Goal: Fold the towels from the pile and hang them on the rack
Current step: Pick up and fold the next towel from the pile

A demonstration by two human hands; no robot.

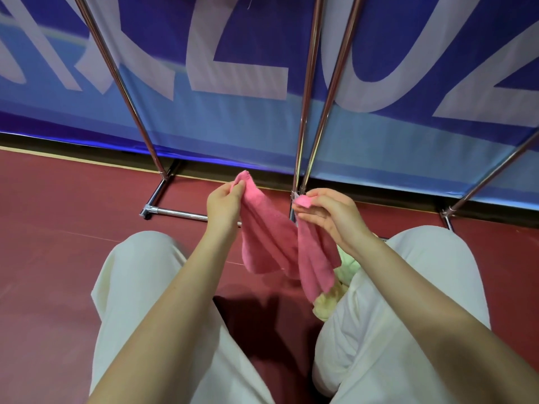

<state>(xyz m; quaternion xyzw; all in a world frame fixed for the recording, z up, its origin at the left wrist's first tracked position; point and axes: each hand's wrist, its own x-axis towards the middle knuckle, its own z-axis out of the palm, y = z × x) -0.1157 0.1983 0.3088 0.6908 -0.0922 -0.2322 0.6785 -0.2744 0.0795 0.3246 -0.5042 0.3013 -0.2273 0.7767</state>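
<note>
Head view is taking in, biggest first, a blue banner (262, 53) running behind everything, its huge white letters appearing upside down and cropped; I am making out what could be a "Z", an "L" and a "U" or "O", but no whole word is coming together. In front of it the rack (309, 118) is standing on the red floor (43, 228), its chrome poles rising out of frame and its base bars lying just past the person's knees, so it is sitting within easy reach for hanging. The person is sitting with pale trousers (140, 287) spread apart, probably to leave working room between the legs. There the pink towel (271, 243) is hanging in the air, sagging in the middle. The left hand (224, 205) is pinching one top corner and the right hand (326, 211) is pinching the other, which looks like spreading it out before the first fold. The pile (335, 298), pale yellow-green cloth, is lying on the floor against the right leg, partly hidden by the towel. No label is showing on any cloth.
</note>
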